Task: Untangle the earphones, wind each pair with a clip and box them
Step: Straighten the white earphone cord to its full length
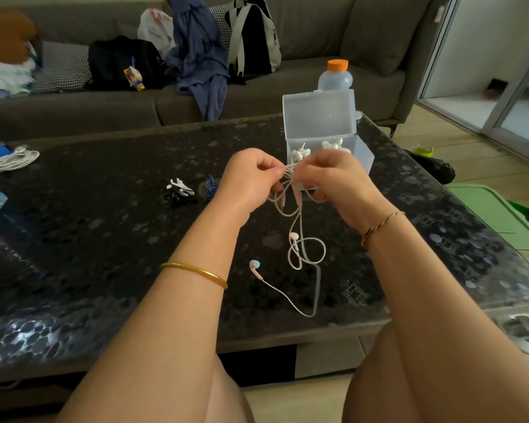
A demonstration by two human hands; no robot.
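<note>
Just in front of the clear box (pixel 361 154), the left hand (pixel 251 175) and right hand (pixel 333 178) curl their fingers (pixel 275 171) tight, pinching the pink earphones (pixel 303 254), whose buds trail on the bench (pixel 104 239); tugging apart could cinch what looks like a half-hidden knot.

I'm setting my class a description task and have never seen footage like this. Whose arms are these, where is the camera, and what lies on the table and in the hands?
There is no machine: a person wears a camera on the head, looking down at their own bare hands. The left hand and right hand pinch a tangled pink earphone cable, whose loose end trails onto the table. Behind the hands stands an open clear box holding white earphones. Left of them lie small clips, it seems, and farther left a coiled white cable.
</note>
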